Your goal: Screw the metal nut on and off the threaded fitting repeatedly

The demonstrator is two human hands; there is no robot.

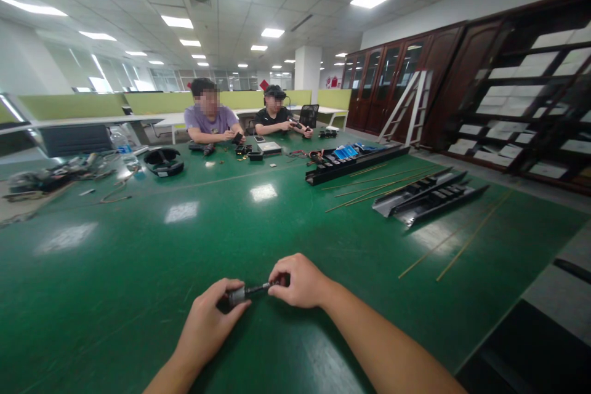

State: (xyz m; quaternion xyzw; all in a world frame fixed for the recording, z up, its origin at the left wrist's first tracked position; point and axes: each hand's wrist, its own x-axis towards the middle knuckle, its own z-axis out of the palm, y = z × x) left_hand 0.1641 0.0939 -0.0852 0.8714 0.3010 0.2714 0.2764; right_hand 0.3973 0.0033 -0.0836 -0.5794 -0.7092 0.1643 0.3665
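Both my hands meet low in the middle of the green table [138, 271]. My left hand [210, 320] is closed around the grey metal end of a small dark rod-shaped part [252, 290]. My right hand [298, 280] pinches the other end of the same part with fingers curled. The part lies level between the two hands, just above the table surface. Its far end is hidden inside my right fingers.
Two people sit at the far side, handling small parts. Long black trays [427, 197] and thin sticks [369, 188] lie at right. A black round device [163, 161], cables and a bottle [120, 143] sit at far left. Dark cabinets and a ladder [409, 108] line the right wall.
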